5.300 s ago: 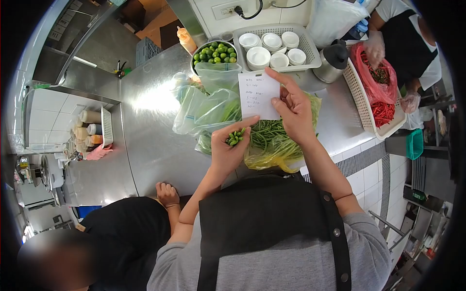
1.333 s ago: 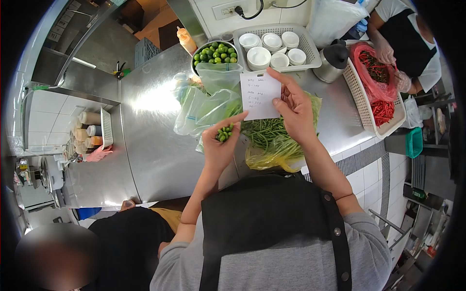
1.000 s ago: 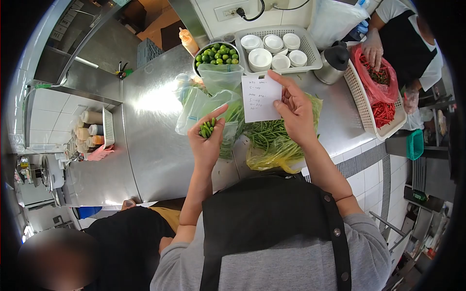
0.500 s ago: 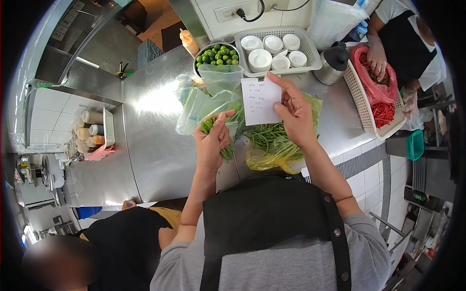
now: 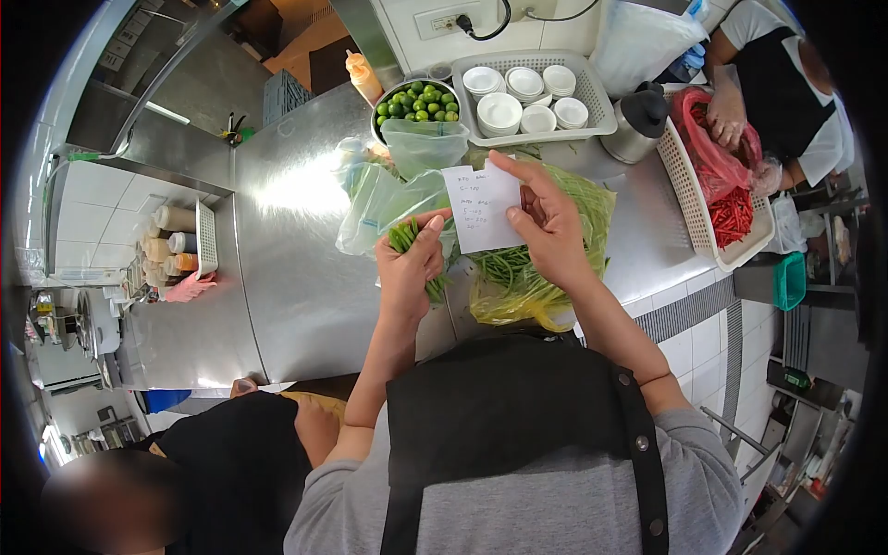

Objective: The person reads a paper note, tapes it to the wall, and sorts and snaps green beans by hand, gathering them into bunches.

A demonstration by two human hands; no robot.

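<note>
My left hand (image 5: pixel 410 266) is closed around a bunch of cut green beans (image 5: pixel 403 235), whose ends stick out above and below the fist. Between thumb and fingers my right hand (image 5: pixel 551 227) grips a white paper note (image 5: pixel 483 207) with a few handwritten lines, held up over the counter. Behind and below the note, loose green beans (image 5: pixel 504 267) lie on an open yellow-green plastic bag (image 5: pixel 546 301). Clear plastic bags (image 5: pixel 393 205) rest just beyond my left hand.
A bowl of green limes (image 5: pixel 416 102), a sauce bottle (image 5: pixel 363 78), a basket (image 5: pixel 592 69) of small white dishes and a steel jug (image 5: pixel 635 125) stand along the back. At right, a co-worker's gloved hands handle red chilies (image 5: pixel 731 217). Another person (image 5: pixel 231 444) is at lower left.
My right hand has lowered the note slightly and shifted it left, nearer my left hand. The co-worker's gloved hands have moved around the red bag.
</note>
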